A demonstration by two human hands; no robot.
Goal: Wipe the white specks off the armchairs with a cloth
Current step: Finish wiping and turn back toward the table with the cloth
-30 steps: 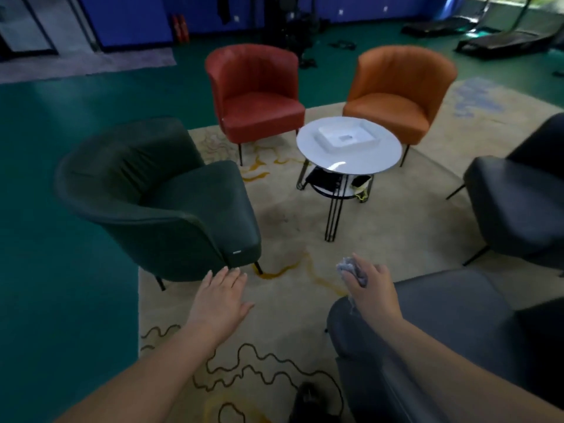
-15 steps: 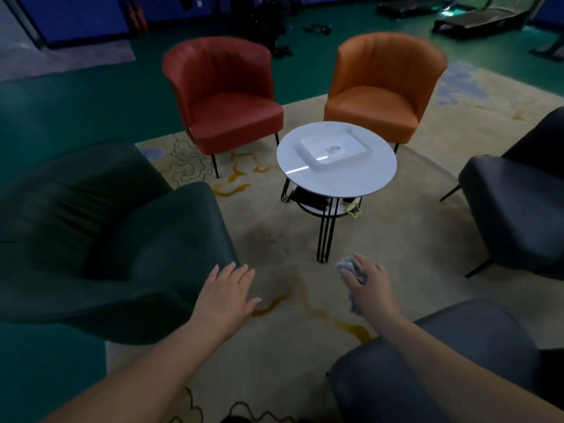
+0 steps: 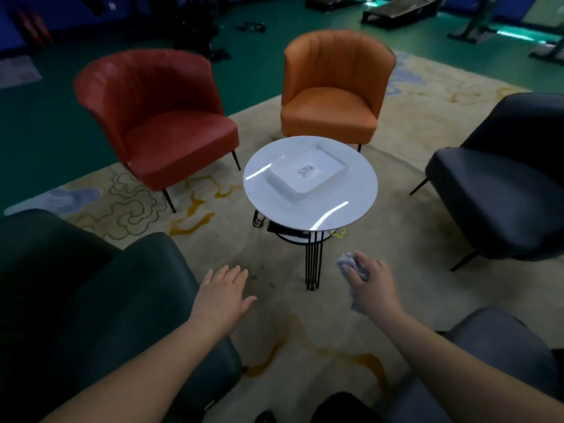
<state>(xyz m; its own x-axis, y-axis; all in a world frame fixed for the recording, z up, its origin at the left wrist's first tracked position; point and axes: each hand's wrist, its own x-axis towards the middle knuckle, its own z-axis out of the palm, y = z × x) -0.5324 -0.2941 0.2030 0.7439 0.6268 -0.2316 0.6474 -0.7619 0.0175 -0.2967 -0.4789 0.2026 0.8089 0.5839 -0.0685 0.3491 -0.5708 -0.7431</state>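
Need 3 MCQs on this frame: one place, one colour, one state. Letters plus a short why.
1. Where is the white tray?
A. on the round table
B. on the orange armchair
C. on the rug

2. What colour is the armchair left of the orange one?
A. yellow
B. red
C. white

3. What is the right hand doing?
A. resting flat on the table
B. hanging with nothing in it
C. gripping the cloth

Answers:
1 A, the tray sits on the tabletop.
2 B, the red armchair stands beside the orange one.
3 C, its fingers curl round the crumpled cloth; the left hand is spread and holds nothing.
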